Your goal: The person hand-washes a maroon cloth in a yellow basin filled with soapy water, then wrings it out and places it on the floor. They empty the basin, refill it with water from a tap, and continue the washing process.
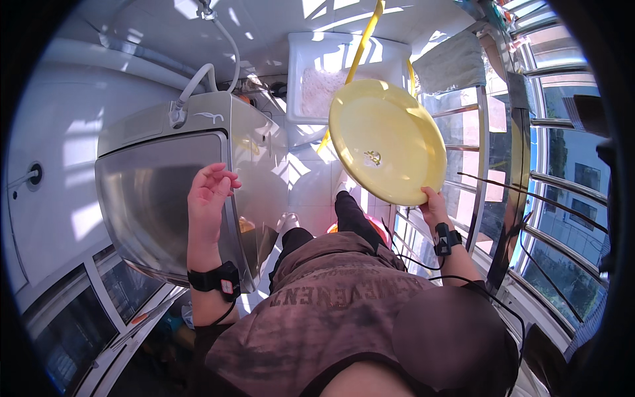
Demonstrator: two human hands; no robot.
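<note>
My right hand [434, 206] grips the lower right rim of a yellow plastic basin [397, 132], fingers on its edge. The basin is tilted with its inside toward me, and a small printed or worn mark shows at its centre. My left hand [213, 192] is raised above the right edge of a washing machine [165, 192], its fingers loosely curled and apart, holding nothing. Beyond the basin stands a white sink [296, 76] with something pale in it, maybe foam; the basin hides part of it.
A white hose [231, 49] runs from a wall tap toward the machine. A yellow pole or strap [364, 43] crosses the sink. At the right, a grey cloth [450, 63] hangs beside barred windows [562, 178]. Something pink-red [377, 228] lies near my feet. Dark cables [479, 284] trail past my right arm.
</note>
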